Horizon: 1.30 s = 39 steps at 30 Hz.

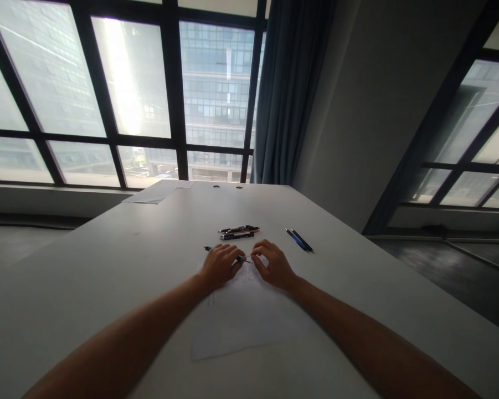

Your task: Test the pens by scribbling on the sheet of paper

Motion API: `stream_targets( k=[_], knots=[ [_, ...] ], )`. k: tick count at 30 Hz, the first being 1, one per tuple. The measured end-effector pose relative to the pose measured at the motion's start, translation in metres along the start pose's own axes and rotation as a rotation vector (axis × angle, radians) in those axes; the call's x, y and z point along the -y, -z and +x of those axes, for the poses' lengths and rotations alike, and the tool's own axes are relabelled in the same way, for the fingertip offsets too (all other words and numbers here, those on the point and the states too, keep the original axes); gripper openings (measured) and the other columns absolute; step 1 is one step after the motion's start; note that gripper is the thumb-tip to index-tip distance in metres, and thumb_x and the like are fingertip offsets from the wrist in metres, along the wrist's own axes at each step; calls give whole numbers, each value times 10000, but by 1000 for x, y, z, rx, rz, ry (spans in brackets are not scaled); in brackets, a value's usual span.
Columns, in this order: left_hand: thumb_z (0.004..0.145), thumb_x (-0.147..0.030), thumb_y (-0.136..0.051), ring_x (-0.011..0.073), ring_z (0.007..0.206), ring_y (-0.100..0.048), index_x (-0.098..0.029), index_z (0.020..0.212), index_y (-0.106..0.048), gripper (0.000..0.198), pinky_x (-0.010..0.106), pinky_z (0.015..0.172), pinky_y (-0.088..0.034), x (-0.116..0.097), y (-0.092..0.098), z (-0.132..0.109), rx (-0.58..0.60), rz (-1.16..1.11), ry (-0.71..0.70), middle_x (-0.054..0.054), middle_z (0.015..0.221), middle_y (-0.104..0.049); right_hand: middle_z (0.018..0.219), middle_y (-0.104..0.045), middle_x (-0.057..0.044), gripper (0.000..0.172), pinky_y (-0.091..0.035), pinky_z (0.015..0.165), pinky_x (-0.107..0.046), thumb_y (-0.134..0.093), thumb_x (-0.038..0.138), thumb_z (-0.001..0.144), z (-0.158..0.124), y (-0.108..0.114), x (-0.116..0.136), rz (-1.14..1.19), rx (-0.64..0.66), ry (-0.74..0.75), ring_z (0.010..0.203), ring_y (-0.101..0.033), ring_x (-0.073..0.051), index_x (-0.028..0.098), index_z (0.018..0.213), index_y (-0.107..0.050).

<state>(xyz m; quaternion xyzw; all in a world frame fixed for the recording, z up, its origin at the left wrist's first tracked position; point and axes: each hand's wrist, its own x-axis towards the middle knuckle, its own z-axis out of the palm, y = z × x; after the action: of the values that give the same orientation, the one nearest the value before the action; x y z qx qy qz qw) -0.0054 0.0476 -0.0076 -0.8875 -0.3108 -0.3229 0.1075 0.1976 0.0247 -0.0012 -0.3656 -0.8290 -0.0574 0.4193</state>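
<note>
My left hand (222, 264) is closed around a dark pen with teal parts (208, 248); one end sticks out to the left and the thin tip points right. Close by on the right, my right hand (274, 264) has thumb and forefinger pinched together at the pen's tip. A thin pale sliver shows at those fingertips, too small to name. Both hands rest over the top part of a white sheet of paper (241, 327) with small faint marks on it.
Just beyond my hands lie several dark pens (237, 235) in a group. To the right are a blue pen (296, 240) and a black pen (303, 240) side by side. Loose papers (158, 192) lie at the far left of the white table (149, 244), before the windows and a blue curtain (286, 94).
</note>
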Motion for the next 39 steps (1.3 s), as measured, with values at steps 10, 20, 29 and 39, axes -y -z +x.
stream_targets(
  k=[10, 20, 29, 39],
  knots=[
    [870, -455, -544, 190, 778, -626, -215, 882, -721, 298, 320, 740, -437, 2, 3, 5, 261, -45, 29, 50, 793, -687, 999, -604, -81, 54, -370, 841, -388, -604, 172, 784, -2, 3, -43, -341, 29, -162, 938, -536, -225, 171, 756, -651],
    [857, -448, -556, 182, 758, -630, -216, 884, -735, 294, 307, 721, -441, 3, 3, 5, 254, -81, 13, 45, 771, -690, 953, -614, -83, 83, -358, 799, -384, -641, 206, 796, 1, -5, -40, -368, 78, -187, 922, -527, -230, 175, 721, -655],
    [860, -476, -541, 203, 789, -619, -207, 903, -713, 322, 343, 747, -433, 0, 8, 5, 199, -32, 20, 60, 799, -687, 901, -632, -68, 135, -351, 790, -369, -489, 181, 879, 2, 1, -30, -295, -70, -142, 879, -543, -209, 176, 832, -616],
    [917, -317, -437, 202, 828, -595, -185, 1076, -648, 295, 356, 766, -426, -5, 12, 4, 108, -17, 3, 77, 913, -678, 911, -647, -65, 141, -374, 783, -364, -516, 274, 910, -3, 0, 10, -60, 75, 71, 864, -553, -193, 187, 876, -622]
  ],
)
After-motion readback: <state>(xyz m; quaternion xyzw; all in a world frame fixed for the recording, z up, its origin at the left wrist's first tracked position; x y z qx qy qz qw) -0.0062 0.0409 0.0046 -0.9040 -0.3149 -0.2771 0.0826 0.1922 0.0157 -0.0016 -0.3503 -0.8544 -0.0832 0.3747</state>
